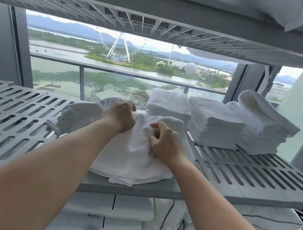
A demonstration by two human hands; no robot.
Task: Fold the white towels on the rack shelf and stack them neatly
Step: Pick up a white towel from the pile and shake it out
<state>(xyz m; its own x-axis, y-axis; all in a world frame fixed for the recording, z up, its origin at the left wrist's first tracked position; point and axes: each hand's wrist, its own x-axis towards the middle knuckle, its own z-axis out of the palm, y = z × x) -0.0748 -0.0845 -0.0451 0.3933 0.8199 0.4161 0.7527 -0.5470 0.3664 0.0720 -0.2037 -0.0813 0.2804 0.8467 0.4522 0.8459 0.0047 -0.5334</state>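
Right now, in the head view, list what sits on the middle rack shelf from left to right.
Bare slotted shelf → loose white towel under both hands → first folded stack → second folded stack → third, untidier stack.

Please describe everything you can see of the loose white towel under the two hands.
The loose white towel looks like soft terry cloth, crumpled and not yet folded. It lies on the grey slatted shelf, its near edge at the shelf's front lip. The left hand and right hand both pinch its bunched upper part. Folded towel stacks stand behind it.
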